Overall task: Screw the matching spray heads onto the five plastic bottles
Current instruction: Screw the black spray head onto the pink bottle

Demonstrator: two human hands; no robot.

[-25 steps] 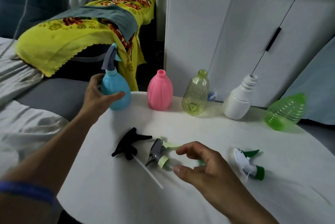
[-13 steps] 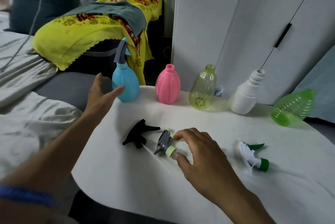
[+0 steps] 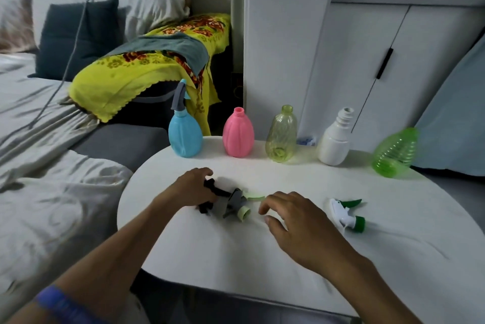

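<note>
Right hand point(image 3: 299, 221) low centre-right, fingers loosely spread, palm down, holding nothing, just right of the grey-and-pale-green spray head point(image 3: 237, 204) lying on the white worktop point(image 3: 393, 258). Left hand point(image 3: 193, 188) centre frame, fingers curled around the black spray head point(image 3: 210, 193), which touches the grey one. White-and-green spray head point(image 3: 346, 213) lies further right, apart. Back row, left to right: blue bottle point(image 3: 185, 137) with head fitted, pink bottle point(image 3: 238, 134), yellow-green bottle point(image 3: 281, 136), white bottle point(image 3: 336, 140), all upright; green bottle point(image 3: 395, 151) tipped over.
</note>
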